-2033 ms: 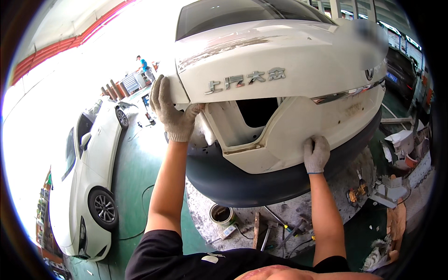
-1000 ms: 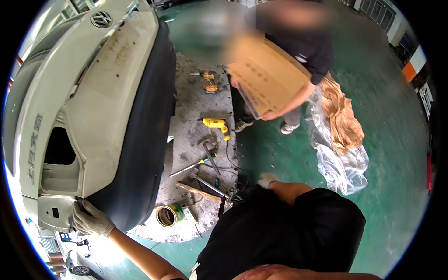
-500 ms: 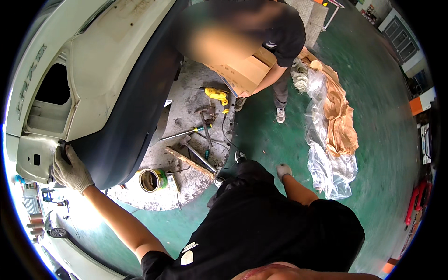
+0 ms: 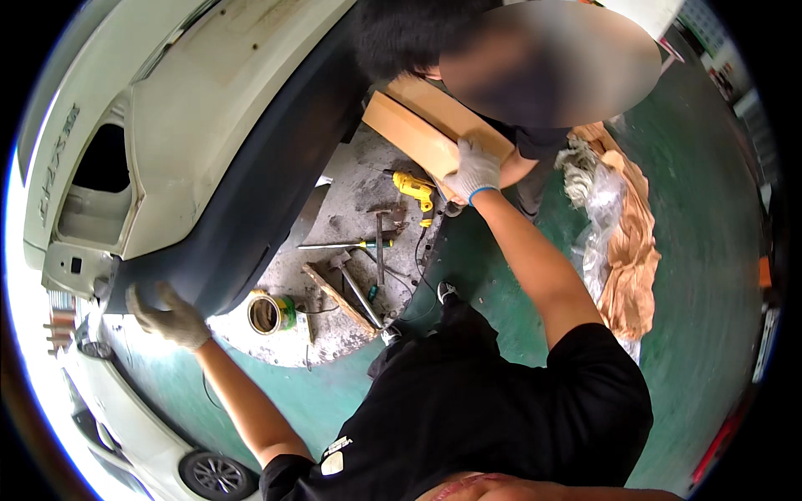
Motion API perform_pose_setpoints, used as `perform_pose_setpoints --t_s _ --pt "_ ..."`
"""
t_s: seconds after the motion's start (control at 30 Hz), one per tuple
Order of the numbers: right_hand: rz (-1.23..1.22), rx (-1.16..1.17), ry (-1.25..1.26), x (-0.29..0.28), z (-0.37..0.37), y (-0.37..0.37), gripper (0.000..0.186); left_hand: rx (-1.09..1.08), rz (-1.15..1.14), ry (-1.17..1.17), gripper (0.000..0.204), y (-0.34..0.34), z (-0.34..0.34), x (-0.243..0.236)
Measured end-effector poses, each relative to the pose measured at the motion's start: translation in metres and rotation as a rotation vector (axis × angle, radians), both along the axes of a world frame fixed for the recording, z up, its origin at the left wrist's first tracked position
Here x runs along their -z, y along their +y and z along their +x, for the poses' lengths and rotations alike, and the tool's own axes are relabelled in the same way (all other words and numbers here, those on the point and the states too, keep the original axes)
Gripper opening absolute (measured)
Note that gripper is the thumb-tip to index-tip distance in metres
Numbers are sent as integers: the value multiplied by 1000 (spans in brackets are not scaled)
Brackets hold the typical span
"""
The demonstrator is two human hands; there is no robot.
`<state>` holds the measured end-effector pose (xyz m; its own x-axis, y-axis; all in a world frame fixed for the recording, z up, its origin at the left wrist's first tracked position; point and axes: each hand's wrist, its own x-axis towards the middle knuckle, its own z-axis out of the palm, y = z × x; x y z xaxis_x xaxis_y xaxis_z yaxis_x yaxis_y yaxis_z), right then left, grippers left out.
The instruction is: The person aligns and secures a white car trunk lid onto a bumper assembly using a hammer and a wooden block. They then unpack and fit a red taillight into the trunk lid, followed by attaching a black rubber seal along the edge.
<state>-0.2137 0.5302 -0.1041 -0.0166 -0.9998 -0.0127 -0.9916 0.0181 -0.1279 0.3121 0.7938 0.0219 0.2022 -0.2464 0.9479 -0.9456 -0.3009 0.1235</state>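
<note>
So we had the big white car bumper (image 4: 192, 125) up off the ground, and our left hand (image 4: 167, 313), in a grey work glove, was curled around its dark lower edge near the corner, fingers wrapped under the lip so the weight sat in the palm, which looked like the sensible way to carry something that floppy. Our right hand (image 4: 474, 171), gloved too with a blue cuff, was laid mostly flat with fingers spread on a tan cardboard box (image 4: 418, 134) that the other person (image 4: 468, 50) had in front of them; whether we were actually gripping it or just pressing on it, we couldn't tell from this angle. The bumper hung to our left, tilted, with the box just beside its dark trim. Below us was a green painted floor (image 4: 693, 275) with a rough grey patch of bare concrete (image 4: 351, 209), and scattered on that were a yellow drill (image 4: 415, 190), a hammer (image 4: 380, 242), a screwdriver (image 4: 334, 245), a strip of wood (image 4: 342, 299) and an open tin (image 4: 269, 313). Off to the right lay a heap of brown paper and clear plastic wrap (image 4: 622, 242). A white car (image 4: 159, 451) was parked at the lower left.
</note>
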Motion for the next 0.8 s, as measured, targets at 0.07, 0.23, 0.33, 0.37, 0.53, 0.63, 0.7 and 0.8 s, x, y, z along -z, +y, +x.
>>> perform_pose_setpoints --t_s 0.07,0.23,0.33,0.37,0.53,0.63,0.7,0.8 --pt "130 -73 -135 23 -9 -13 60 295 -42 298 44 -2 -47 54" --pt "-43 -415 -286 15 12 -1 21 518 223 1660 31 -10 -196 196" --pt "-167 -506 -359 -8 23 23 16 627 404 2295 38 -34 -267 244" --pt "-227 -578 -348 -18 24 34 16 674 384 2467 40 -43 -288 252" --pt "-101 -764 -548 -62 29 121 23 884 -228 2893 52 -83 -348 269" --pt "5 -966 -494 -47 34 163 22 947 -449 2877 58 -76 -339 275" --pt "161 -1146 -463 -30 40 177 20 930 -521 2866 63 -51 -324 279" --pt "259 -1353 -408 12 54 187 18 851 -641 2845 70 -11 -297 287"
